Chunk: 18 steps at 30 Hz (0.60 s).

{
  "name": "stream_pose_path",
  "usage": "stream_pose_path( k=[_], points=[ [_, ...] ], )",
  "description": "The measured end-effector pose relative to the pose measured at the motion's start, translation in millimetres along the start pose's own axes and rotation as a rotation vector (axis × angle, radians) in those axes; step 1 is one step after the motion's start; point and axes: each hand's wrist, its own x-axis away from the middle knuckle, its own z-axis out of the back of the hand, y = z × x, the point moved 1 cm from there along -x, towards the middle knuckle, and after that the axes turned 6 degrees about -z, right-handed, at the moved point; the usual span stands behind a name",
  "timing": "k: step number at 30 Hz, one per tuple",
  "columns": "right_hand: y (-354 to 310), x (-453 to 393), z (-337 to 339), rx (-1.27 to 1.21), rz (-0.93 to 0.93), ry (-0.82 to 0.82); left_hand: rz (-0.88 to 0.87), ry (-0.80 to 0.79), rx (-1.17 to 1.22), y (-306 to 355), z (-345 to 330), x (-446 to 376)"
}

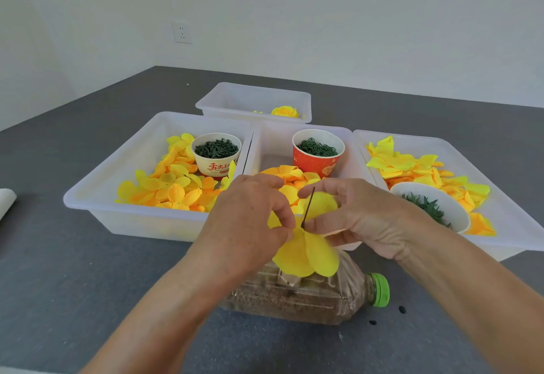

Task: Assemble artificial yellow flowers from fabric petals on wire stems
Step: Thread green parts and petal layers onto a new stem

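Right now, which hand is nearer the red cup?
Right. The right hand sits just below the red cup; the left hand is lower and further left, both pinching the flower.

Translucent plastic tubs (97,197), matt fabric petals (306,253), paper cups (216,164)

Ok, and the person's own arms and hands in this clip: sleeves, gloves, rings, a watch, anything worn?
Nothing worn shows. The left hand and right hand are bare, with no gloves and no rings visible on the fingers in view. Both forearms are uncovered down to the bottom edge of the picture: no sleeves, watch or bracelet.
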Motion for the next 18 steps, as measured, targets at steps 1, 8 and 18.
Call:
stream_pose_path(
  k=[1,8,18],
  points=[
    [0,2,-1,0.016,0.026,0.025,0.007,0.005,0.034,-2,2,1],
    [2,20,-3,0.149,0.308,0.134,0.030,0.109,0.232,-9,13,3],
    [12,11,-7,0.222,0.352,0.135,0.060,0.052,0.250,-7,-2,-1]
  ],
)
